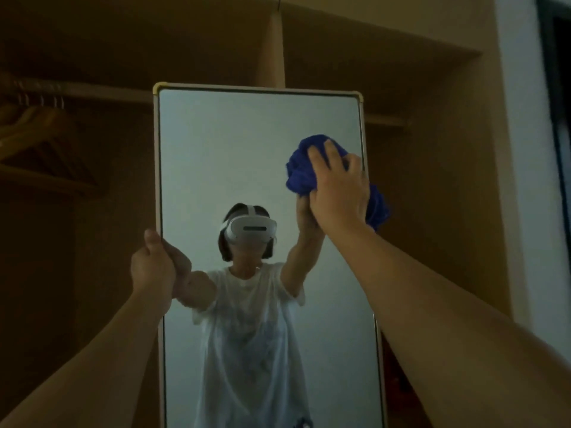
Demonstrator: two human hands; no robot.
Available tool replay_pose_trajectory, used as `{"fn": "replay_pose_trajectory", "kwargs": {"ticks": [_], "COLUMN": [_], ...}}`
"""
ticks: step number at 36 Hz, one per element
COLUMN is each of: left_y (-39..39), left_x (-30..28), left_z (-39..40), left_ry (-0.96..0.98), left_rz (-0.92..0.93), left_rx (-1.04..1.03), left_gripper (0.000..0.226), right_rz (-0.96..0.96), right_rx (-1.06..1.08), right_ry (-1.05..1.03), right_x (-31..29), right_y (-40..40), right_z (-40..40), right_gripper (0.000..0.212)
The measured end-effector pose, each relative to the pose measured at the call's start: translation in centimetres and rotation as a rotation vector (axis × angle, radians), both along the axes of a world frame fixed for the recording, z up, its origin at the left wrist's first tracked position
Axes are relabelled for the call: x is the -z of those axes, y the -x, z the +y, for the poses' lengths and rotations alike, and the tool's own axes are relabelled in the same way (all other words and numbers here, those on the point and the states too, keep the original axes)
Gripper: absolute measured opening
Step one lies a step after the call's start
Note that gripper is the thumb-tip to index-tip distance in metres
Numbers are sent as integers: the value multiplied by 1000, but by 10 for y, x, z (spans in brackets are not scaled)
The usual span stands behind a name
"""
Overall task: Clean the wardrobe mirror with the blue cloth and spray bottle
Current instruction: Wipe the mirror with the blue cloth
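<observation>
A tall mirror point(216, 143) in a pale frame stands upright inside an open wooden wardrobe. My right hand point(340, 186) holds a bunched blue cloth point(301, 171) and presses it against the glass near the upper right edge of the mirror. My left hand point(153, 261) grips the left edge of the mirror frame, thumb on the front. The glass reflects a person in a white shirt wearing a headset, with both arms raised. No spray bottle is in view.
Wooden hangers point(37, 131) hang on a rail at the upper left of the wardrobe. A vertical wooden divider point(272, 47) rises behind the mirror's top. A pale wall and a dark frame point(553, 88) lie to the right.
</observation>
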State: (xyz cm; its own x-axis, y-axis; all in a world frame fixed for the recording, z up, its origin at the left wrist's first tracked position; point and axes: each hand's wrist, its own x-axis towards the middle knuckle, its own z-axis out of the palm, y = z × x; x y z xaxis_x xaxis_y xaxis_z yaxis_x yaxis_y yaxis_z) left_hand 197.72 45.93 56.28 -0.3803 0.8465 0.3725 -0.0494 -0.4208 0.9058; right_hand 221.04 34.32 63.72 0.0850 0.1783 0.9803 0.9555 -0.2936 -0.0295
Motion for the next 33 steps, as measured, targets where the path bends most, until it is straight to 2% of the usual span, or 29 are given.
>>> {"fn": "replay_pose_trajectory", "kwargs": {"ticks": [3,7,13,20,27,33], "left_y": [-2,-4,-1,2,4,11], "left_x": [1,1,4,4,5,10], "left_z": [0,1,1,-6,-4,-10], "left_ry": [-25,-22,-70,-108,-119,-115], "left_rz": [-17,-31,-27,19,59,96], "left_rx": [5,9,-2,-1,2,67], "left_gripper": [59,60,59,47,59,52], "right_rz": [87,54,165,159,244,233], "right_rx": [44,70,25,-27,-83,-116], "right_ry": [-20,2,-36,-42,-46,-20], "right_x": [-6,5,44,78,112,120], "right_y": [-21,-31,-23,-21,6,20], "right_z": [-12,-18,-7,-8,-5,0], "right_gripper": [66,70,70,68,70,68]}}
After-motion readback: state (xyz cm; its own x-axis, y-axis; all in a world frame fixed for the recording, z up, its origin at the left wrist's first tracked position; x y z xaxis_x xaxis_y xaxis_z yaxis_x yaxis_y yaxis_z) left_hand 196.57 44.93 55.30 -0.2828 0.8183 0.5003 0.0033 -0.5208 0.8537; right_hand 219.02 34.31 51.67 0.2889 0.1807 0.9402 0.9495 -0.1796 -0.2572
